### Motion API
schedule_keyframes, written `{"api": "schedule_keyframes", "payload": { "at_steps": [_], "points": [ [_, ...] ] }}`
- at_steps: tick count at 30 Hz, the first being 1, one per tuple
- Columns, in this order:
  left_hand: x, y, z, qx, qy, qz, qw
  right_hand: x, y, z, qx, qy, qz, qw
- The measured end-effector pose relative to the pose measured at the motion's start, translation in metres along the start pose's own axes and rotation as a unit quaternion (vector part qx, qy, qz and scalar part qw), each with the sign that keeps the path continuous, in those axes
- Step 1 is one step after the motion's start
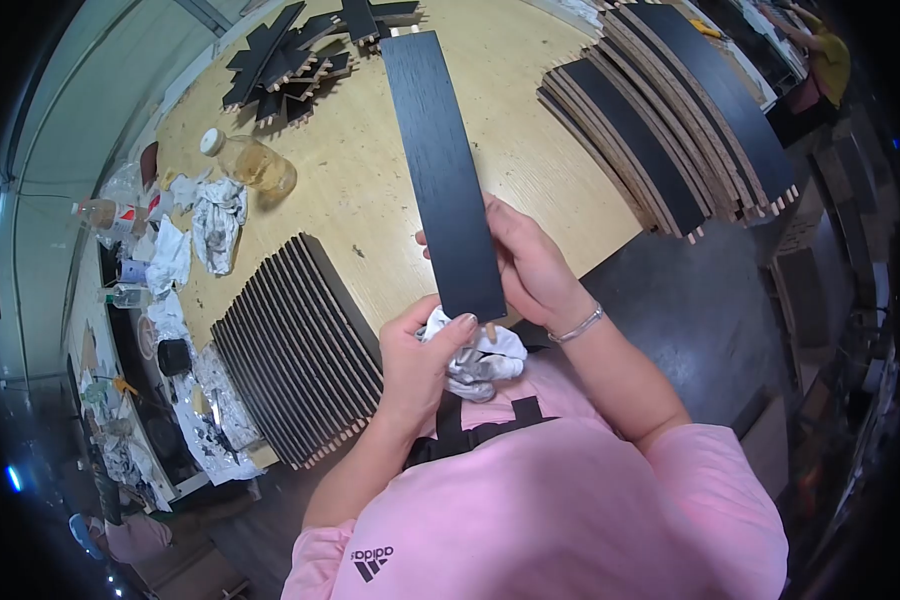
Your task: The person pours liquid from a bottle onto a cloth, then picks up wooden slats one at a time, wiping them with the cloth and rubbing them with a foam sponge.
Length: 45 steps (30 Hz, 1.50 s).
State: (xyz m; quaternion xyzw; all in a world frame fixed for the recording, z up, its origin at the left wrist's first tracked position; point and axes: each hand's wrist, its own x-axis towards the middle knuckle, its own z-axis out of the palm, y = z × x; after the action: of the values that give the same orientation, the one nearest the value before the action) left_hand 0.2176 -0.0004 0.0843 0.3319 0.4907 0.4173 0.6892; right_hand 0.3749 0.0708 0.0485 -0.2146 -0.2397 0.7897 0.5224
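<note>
A long black wooden board [440,160] is held up in front of me, its far end over the table. My right hand [535,265] grips its right edge near the lower end, with fingertips showing past the left edge. At the bottom end, my left hand [420,350] is closed on a crumpled white cloth [485,370] with grey stains, its thumb against the board's lower corner. A wooden dowel pokes out of the board's end beside the cloth. The fingers under the cloth are hidden.
On the table [350,200], a row of dowelled boards [300,350] stands left; taller stacks [660,120] lie right. A loose pile of black pieces [285,65] sits at the back, near a bottle of yellowish liquid [255,165] and rags [218,225]. Another person [820,60] is far right.
</note>
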Motion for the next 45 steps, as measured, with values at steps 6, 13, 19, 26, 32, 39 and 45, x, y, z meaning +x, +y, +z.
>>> {"api": "schedule_keyframes", "payload": {
  "at_steps": [6, 13, 19, 26, 32, 39, 45],
  "points": [
    [0.002, -0.002, -0.005, -0.013, 0.048, 0.063, 0.997, -0.03, -0.005, 0.014, 0.006, -0.043, 0.062, 0.997],
    [0.001, -0.001, -0.002, 0.045, 0.082, 0.108, 0.99, -0.035, 0.005, 0.024, 0.005, -0.004, 0.033, 0.999],
    [0.0, 0.003, 0.001, 0.141, 0.091, 0.135, 0.976, -0.036, 0.004, 0.03, 0.014, 0.018, 0.016, 1.0],
    [0.002, 0.004, -0.002, 0.181, 0.09, 0.144, 0.969, -0.034, 0.01, 0.029, 0.034, 0.019, -0.005, 0.999],
    [0.003, 0.007, 0.0, 0.171, 0.09, 0.138, 0.971, -0.036, 0.008, 0.026, 0.019, 0.021, 0.002, 1.0],
    [0.003, -0.002, -0.004, 0.159, 0.086, 0.13, 0.975, -0.036, 0.01, 0.03, 0.018, 0.057, 0.004, 0.998],
    [0.003, 0.001, 0.0, 0.156, 0.081, 0.132, 0.975, -0.038, 0.014, 0.023, -0.021, 0.058, -0.006, 0.998]
  ]
}}
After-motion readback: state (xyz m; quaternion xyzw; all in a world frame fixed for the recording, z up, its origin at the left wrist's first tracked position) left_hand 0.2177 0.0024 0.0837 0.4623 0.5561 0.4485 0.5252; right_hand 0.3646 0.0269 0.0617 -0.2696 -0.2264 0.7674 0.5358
